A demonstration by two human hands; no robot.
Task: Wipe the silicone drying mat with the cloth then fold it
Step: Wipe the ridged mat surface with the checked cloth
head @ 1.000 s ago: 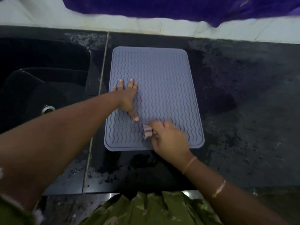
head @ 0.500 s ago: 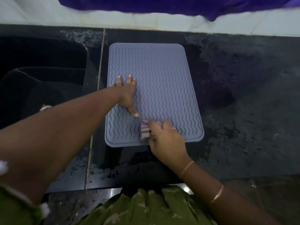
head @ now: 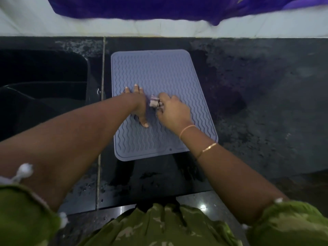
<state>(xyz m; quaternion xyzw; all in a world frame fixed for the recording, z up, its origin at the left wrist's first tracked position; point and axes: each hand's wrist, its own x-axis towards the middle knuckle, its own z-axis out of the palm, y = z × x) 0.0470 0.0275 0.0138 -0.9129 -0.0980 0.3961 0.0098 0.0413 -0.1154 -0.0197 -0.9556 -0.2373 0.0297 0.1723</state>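
Wiping goes best in overlapping strokes along the wavy ridges, with the mat (head: 159,73) pinned so it cannot creep on the wet counter (head: 266,103). Head view: the left hand (head: 139,105) lies flat and open on the mat's middle, holding nothing. Just beside it, the right hand (head: 173,110) is closed around the small bunched cloth (head: 154,102), pressing it to the mat.

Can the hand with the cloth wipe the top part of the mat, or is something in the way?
Probably yes. The right hand holds the cloth mid-mat, and the far part lies bare; the left hand sits beside it.
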